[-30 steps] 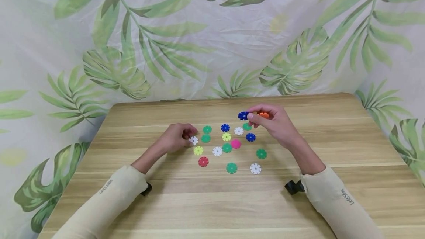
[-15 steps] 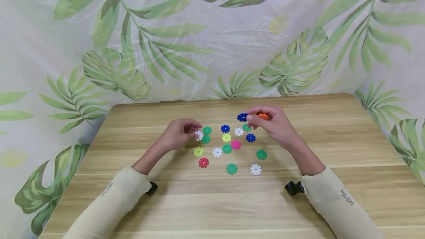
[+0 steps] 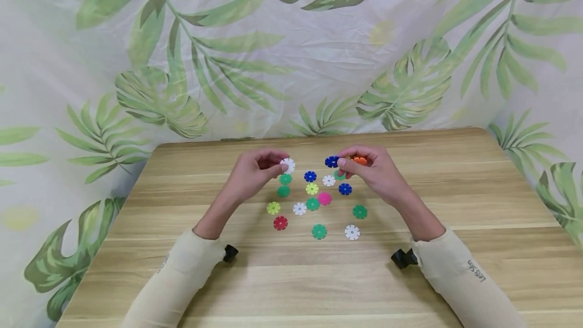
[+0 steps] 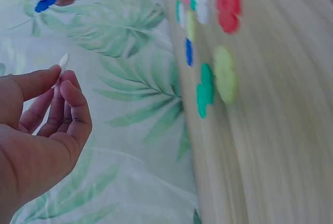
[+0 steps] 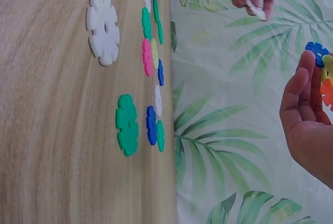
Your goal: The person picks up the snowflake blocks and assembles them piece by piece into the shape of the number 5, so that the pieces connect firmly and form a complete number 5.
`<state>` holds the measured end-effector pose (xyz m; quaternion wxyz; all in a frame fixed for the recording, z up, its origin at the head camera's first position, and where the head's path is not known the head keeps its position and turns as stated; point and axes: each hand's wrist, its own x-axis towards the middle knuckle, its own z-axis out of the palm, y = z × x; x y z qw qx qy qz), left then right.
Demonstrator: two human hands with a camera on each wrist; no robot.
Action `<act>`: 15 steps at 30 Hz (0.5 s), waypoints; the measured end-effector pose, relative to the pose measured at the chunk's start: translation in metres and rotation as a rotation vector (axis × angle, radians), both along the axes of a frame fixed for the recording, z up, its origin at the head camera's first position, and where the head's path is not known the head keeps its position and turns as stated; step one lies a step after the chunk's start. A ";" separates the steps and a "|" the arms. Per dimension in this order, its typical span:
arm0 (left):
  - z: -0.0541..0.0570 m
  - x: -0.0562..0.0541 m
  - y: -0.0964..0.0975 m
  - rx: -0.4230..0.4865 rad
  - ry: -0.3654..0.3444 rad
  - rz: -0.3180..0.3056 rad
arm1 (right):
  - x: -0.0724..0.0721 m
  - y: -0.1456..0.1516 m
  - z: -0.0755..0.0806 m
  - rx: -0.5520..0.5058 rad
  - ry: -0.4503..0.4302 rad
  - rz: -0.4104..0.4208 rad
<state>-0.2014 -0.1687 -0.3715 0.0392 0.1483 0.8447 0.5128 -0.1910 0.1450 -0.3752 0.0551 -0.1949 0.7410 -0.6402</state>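
Note:
My left hand (image 3: 252, 176) pinches a white notched plastic disc (image 3: 289, 166) between thumb and fingertips, raised over the far part of the table. Level with it, my right hand (image 3: 377, 173) grips a joined piece made of a blue notched disc (image 3: 332, 161), a yellow disc (image 5: 328, 69) and an orange disc (image 5: 327, 93). The blue one points toward the white disc, with a gap between them. Fingers hide part of the yellow disc in the head view. Below the left hand lie two green discs (image 3: 283, 191); a blue disc (image 3: 345, 189) lies below the right.
Loose discs are spread on the wooden table (image 3: 291, 287): a red disc (image 3: 280, 223), a pink disc (image 3: 325, 199), a white disc (image 3: 352, 232) and several more. A leaf-print cloth (image 3: 255, 90) hangs behind the table's far edge.
My left hand has lifted the white disc from near the table and carried it up and to the right, closer to the right hand. The right hand has barely moved.

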 end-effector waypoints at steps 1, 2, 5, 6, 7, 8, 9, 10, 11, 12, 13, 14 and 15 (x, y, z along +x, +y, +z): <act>0.002 0.001 0.003 0.019 0.000 0.004 | 0.000 0.000 0.000 -0.005 0.002 0.003; 0.003 0.002 0.005 0.041 0.001 0.004 | 0.000 0.000 0.000 -0.009 0.004 0.007; 0.007 0.004 0.013 0.097 0.004 -0.002 | 0.000 -0.001 0.000 -0.019 0.006 0.011; 0.008 0.005 0.016 0.113 0.001 -0.009 | 0.000 -0.001 0.000 -0.021 0.004 0.011; 0.009 0.006 0.018 0.129 0.001 -0.016 | 0.000 -0.002 0.000 -0.023 0.003 0.011; 0.010 0.007 0.020 0.143 0.000 -0.024 | 0.001 -0.002 0.000 -0.023 0.002 0.012; 0.011 0.007 0.023 0.154 -0.002 -0.029 | 0.001 -0.002 0.000 -0.023 0.001 0.012; 0.012 0.007 0.025 0.165 -0.004 -0.036 | 0.001 -0.003 0.000 -0.022 0.000 0.012; 0.013 0.007 0.027 0.174 -0.008 -0.041 | 0.000 -0.003 0.000 -0.021 -0.001 0.011; 0.014 0.007 0.029 0.180 -0.008 -0.045 | 0.000 -0.003 0.000 -0.019 -0.002 0.011; 0.015 0.008 0.031 0.185 -0.009 -0.045 | 0.000 -0.004 0.000 -0.017 -0.003 0.009; 0.016 0.008 0.033 0.193 -0.011 -0.045 | 0.000 -0.004 0.000 -0.014 -0.003 0.007; 0.017 0.008 0.035 0.200 -0.013 -0.045 | 0.000 -0.004 0.000 -0.012 -0.003 0.005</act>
